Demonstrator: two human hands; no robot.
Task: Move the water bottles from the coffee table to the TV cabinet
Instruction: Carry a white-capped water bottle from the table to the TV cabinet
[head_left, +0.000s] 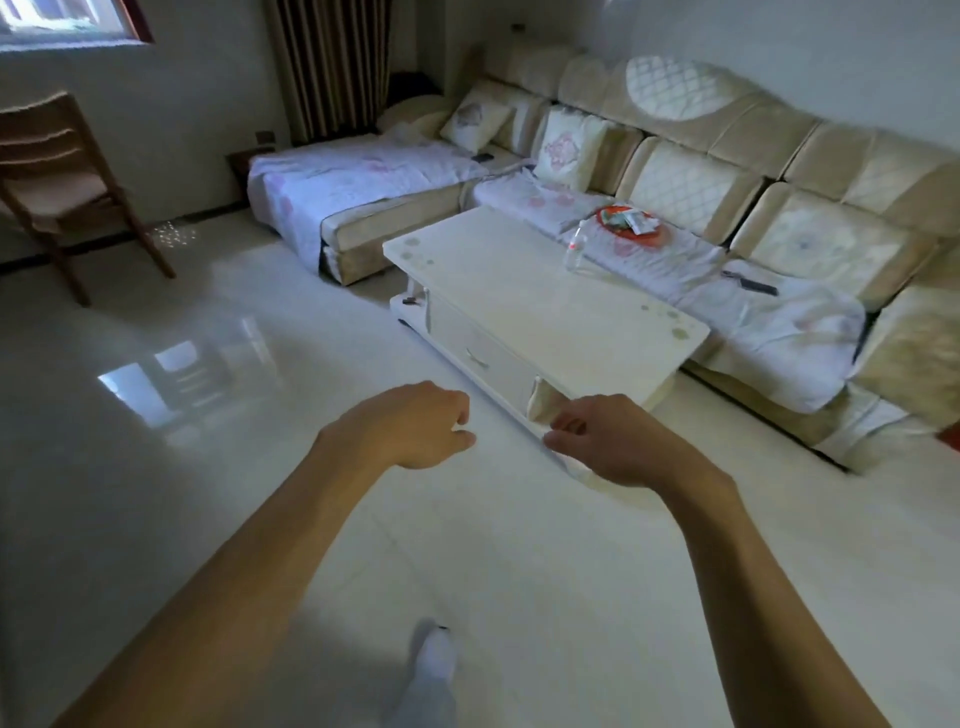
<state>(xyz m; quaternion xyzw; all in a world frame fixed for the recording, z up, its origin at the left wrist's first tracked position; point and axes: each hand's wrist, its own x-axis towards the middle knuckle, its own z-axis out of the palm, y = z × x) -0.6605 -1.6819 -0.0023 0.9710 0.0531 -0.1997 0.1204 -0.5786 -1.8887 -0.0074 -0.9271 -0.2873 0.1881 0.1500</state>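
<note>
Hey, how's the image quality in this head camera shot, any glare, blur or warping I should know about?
Head view: window glare mirrors off the glossy pale tiled floor; wide-angle warping curves the long beige sofa and tilts the white rectangular coffee table; the small clear plastic water bottle looks soft and faint; the empty left hand and right hand are fairly sharp; corners darken.

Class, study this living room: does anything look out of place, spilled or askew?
Nothing spilled or broken. One water bottle stands upright at the coffee table's far edge. Slightly odd: an orange tray of packets sits on the sofa.
</note>
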